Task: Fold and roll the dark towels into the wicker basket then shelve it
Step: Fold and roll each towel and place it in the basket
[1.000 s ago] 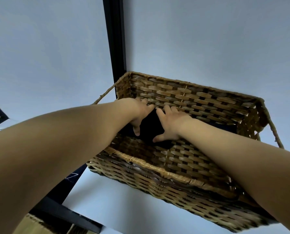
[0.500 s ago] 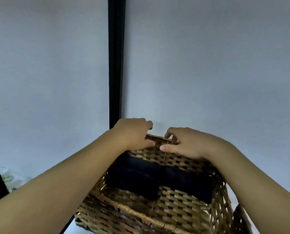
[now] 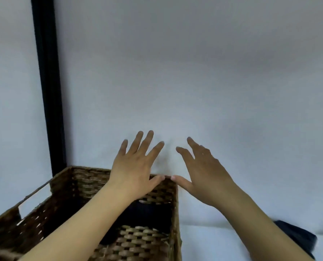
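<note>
Two hands, left (image 3: 136, 167) and right (image 3: 204, 170), fingers spread and holding nothing, hover over one rectangular woven wicker basket (image 3: 162, 240) containing one dark towel (image 3: 149, 215).

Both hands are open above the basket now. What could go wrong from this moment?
One dark towel lies outside the wicker basket, at the right edge, so it may be forgotten. The left hand and right hand hold nothing. The rolled towel inside could loosen when the basket is lifted.
</note>
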`<action>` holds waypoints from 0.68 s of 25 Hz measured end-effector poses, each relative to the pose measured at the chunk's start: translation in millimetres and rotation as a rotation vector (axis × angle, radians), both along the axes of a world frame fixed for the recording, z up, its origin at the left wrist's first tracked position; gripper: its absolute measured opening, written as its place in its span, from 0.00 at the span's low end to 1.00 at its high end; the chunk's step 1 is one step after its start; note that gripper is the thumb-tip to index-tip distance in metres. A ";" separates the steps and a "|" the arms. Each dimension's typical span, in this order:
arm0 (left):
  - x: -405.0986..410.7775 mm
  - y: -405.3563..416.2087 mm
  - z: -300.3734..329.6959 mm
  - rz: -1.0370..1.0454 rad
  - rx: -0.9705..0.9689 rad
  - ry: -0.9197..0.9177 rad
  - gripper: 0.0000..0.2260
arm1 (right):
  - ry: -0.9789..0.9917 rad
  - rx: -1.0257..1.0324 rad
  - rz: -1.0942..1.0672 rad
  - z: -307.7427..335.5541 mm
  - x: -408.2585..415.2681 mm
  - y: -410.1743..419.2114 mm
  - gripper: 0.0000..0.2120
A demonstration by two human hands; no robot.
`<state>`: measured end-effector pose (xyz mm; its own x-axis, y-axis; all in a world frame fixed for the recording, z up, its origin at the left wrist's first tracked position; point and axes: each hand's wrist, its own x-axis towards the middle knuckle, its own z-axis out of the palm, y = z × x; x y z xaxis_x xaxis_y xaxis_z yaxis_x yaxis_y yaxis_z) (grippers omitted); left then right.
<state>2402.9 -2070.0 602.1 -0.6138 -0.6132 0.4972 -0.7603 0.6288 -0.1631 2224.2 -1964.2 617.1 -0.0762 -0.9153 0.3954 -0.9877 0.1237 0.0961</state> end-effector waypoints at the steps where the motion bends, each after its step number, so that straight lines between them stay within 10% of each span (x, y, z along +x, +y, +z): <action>1: -19.0 14.4 -1.4 0.002 0.007 -0.010 0.40 | -0.021 0.006 -0.013 -3.5 -17.2 15.0 0.37; 8: -180.2 146.4 -46.4 -0.083 0.044 0.107 0.41 | -0.168 0.060 -0.161 -33.3 -186.1 152.1 0.30; 17: -346.6 261.5 -216.9 -0.238 0.656 0.007 0.37 | -0.464 0.458 -0.406 -191.1 -321.1 269.0 0.24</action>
<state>2056.2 -1808.5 385.2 -0.7668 -0.6376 0.0745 -0.5894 0.7453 0.3116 1903.0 -1695.2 426.0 -0.5072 -0.8447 -0.1710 -0.8246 0.5333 -0.1886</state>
